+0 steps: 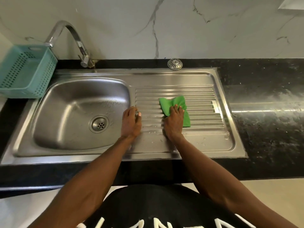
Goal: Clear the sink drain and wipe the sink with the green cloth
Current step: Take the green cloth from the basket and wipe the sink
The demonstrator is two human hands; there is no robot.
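Fingers (176, 108) of right hand (174, 122) bunched on green cloth (171, 102), pressing it onto ribbed drainboard (205, 102), well right of drain (100, 124). Left hand (131, 123) just right of drain, resting on sink (92, 73) rim, fingers curled; gripping anything or not, cannot tell. Loose strainer cap (175, 64) on bench (263, 96), beyond drain, to its right.

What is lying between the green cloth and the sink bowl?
Only the person's own left hand, which rests on the ridge between drainboard and bowl, on the bowl side of the green cloth held under the right hand. Nothing else visible lies on that path.
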